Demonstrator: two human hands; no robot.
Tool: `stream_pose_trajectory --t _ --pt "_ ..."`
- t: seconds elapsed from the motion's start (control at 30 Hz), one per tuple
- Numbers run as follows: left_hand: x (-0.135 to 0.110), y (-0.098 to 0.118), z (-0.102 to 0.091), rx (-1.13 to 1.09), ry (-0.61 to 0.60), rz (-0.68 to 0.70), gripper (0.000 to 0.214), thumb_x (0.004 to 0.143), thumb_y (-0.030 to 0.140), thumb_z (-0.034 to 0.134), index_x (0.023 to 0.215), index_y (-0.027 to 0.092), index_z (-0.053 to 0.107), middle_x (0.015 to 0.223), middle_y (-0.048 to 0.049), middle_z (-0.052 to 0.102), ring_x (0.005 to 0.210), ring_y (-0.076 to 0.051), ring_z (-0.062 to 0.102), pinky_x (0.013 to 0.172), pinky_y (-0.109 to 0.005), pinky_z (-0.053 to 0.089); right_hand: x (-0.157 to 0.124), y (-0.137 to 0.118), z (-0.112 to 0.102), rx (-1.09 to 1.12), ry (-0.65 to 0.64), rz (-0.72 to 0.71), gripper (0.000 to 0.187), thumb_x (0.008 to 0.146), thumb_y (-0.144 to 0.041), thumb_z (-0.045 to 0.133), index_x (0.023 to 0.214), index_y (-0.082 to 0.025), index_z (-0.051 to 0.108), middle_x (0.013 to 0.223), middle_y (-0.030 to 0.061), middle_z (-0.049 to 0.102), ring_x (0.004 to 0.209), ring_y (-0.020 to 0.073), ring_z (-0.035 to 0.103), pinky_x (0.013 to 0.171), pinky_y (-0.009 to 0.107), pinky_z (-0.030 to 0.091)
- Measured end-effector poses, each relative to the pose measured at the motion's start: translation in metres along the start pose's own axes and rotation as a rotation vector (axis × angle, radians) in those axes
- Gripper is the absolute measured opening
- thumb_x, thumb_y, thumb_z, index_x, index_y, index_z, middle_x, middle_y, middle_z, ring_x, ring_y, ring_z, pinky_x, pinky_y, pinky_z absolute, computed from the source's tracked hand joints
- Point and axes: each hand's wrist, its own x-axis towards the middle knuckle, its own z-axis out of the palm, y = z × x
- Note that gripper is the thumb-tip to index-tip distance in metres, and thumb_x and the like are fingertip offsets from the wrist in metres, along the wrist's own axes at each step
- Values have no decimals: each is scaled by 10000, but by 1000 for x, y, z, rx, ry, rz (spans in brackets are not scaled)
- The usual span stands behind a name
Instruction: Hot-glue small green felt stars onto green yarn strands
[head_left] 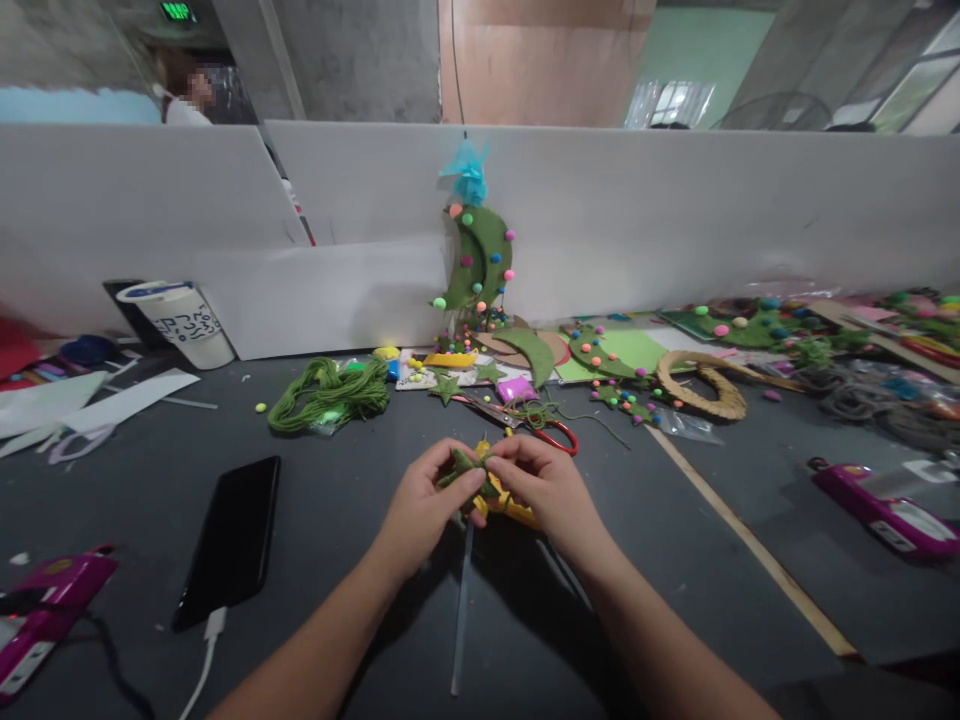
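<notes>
My left hand (439,490) and my right hand (541,484) meet near the table's front middle. Both are closed, fingertips pinching a small green felt star (466,465) between them. Below and behind the star, partly hidden by my fingers, is a yellow piece (514,510) whose kind I cannot make out. A thin translucent stick (463,610) runs from beneath my left hand toward me. Just beyond my hands lie red-handled scissors (555,437), with more green felt stars (445,388) behind them.
Green yarn (330,393), a felt crescent (525,352) and a woven ring (701,385) lie farther back. A pompom-trimmed crescent (495,250) hangs before the white partition (360,200). A phone (232,535) lies left; glue guns (52,620) (885,508) flank both sides.
</notes>
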Motion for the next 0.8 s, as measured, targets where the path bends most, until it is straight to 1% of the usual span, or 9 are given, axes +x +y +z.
stream_pose_trajectory --t 0.07,0.17,0.3,0.4,0.53,0.63,0.7,0.77,0.8 --pt "0 -1 0 15 22 32 145 767 293 602 783 163 538 702 15 564 575 -111 566 534 -247 510 0 -1 0 16 -15 17 174 697 -332 639 746 -166 618 589 -38 531 498 80 436 470 204 335" --pt "1 -3 1 -53 14 58 110 795 269 569 794 165 534 734 5 574 653 -133 580 579 -275 523 0 0 0 53 -35 21 171 707 -325 633 777 -170 639 634 -26 563 521 82 457 487 205 359" --pt "0 -2 2 -126 -2 43 82 794 237 574 802 163 541 735 9 574 662 -128 577 583 -261 518 0 1 -2 118 -40 47 146 708 -302 648 769 -173 618 609 -40 540 500 66 440 464 186 346" --pt "0 0 2 -176 -18 13 70 798 223 569 802 160 537 713 7 582 635 -120 577 550 -236 505 -1 1 -3 125 -41 59 135 706 -293 656 742 -171 608 602 -44 540 496 61 444 459 180 338" --pt "0 3 1 -254 -80 -70 68 801 212 564 792 151 535 672 -8 602 589 -109 581 504 -198 481 -1 3 -4 138 -72 31 139 714 -303 660 750 -179 608 580 -54 526 482 60 444 446 180 313" --pt "1 5 -3 -315 -147 -190 76 788 207 574 802 136 551 655 -21 606 545 -106 593 456 -169 454 -2 5 -5 154 -143 22 185 738 -317 647 880 -200 629 605 -53 535 473 54 428 442 182 293" --pt "1 4 -5 -355 -199 -258 92 781 204 573 829 126 567 631 -16 589 495 -94 577 419 -154 428 -2 5 -5 135 -190 13 215 746 -322 642 921 -198 638 641 -39 562 477 51 420 444 184 290" --pt "0 4 -4 -364 -247 -294 139 798 241 549 854 117 580 626 -20 576 480 -92 566 408 -156 421 -2 3 -6 106 -194 -12 182 754 -323 631 870 -183 641 660 -24 582 496 58 439 453 188 305" --pt "0 4 -3 -350 -254 -299 174 810 275 535 862 116 584 645 -30 583 503 -102 576 418 -165 430 -2 2 -6 96 -172 -22 164 752 -320 630 831 -177 634 657 -21 585 507 64 453 459 189 317"
